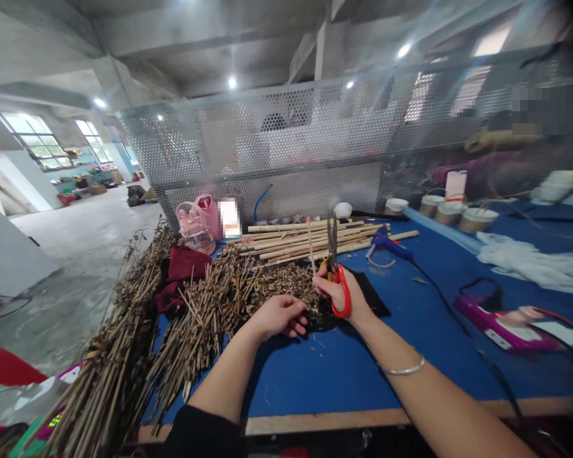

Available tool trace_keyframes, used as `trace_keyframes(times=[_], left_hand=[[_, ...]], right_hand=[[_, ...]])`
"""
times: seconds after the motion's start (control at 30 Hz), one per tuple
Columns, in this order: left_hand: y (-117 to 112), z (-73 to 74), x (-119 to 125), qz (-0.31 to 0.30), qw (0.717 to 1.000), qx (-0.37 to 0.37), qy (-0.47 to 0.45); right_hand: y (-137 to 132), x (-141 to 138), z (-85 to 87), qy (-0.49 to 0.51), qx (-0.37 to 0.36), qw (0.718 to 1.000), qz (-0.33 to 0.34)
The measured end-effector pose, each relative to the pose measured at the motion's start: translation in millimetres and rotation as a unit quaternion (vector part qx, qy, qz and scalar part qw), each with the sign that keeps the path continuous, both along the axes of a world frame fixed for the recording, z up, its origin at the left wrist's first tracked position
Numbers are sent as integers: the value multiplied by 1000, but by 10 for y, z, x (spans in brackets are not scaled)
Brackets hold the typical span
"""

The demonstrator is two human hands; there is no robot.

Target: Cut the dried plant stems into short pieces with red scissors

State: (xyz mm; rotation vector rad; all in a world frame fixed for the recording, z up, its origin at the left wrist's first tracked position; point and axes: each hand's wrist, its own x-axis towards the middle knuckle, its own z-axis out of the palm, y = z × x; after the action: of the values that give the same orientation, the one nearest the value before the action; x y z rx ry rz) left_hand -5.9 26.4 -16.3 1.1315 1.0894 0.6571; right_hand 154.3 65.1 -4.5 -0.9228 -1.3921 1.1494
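Scissors (pixel 333 249) upright in right hand (pixel 326 290)

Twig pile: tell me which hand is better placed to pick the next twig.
Probably left: the left hand rests on the twig pile, holding nothing visible; the right hand grips the red scissors.

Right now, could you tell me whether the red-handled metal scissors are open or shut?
Seemingly shut: the red-handled metal scissors show blades together, pointing up, no gap.
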Motion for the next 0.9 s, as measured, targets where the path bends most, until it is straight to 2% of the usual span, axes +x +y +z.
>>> trace_keyframes(times=[0.13, 0.2, 0.3, 0.37, 0.47, 0.63, 0.7, 0.77, 0.83, 0.9], left_hand=[[11, 76, -29, 46, 995, 84, -3], [-17, 109, -5, 50, 991, 126, -4], [-62, 100, 58, 26, 985, 170, 9], [-74, 64, 99, 45, 980, 191, 27], [-72, 16, 139, 78, 978, 189, 43], [-55, 40, 102, 59, 983, 161, 65], [-28, 67, 33, 102, 973, 178, 103], [13, 92, -52, 184, 954, 199, 131], [54, 111, -122, 252, 937, 211, 116], [80, 126, -155, 291, 929, 219, 69]], right_hand=[[-23, -31, -36, -24, 0, 999, 43], [-26, -56, -64, -23, 2, 999, 47], [-35, -96, -101, 30, -18, 998, 51], [-47, -118, -116, 71, -42, 994, 68], [-60, -135, -121, 86, -52, 991, 86], [-17, -114, -102, 90, -47, 994, 44], [8, -90, -84, 110, -52, 992, 29], [18, -68, -66, 116, -58, 991, 33], [6, -57, -55, 92, -59, 993, 49], [-27, -64, -51, 39, -51, 995, 81]])
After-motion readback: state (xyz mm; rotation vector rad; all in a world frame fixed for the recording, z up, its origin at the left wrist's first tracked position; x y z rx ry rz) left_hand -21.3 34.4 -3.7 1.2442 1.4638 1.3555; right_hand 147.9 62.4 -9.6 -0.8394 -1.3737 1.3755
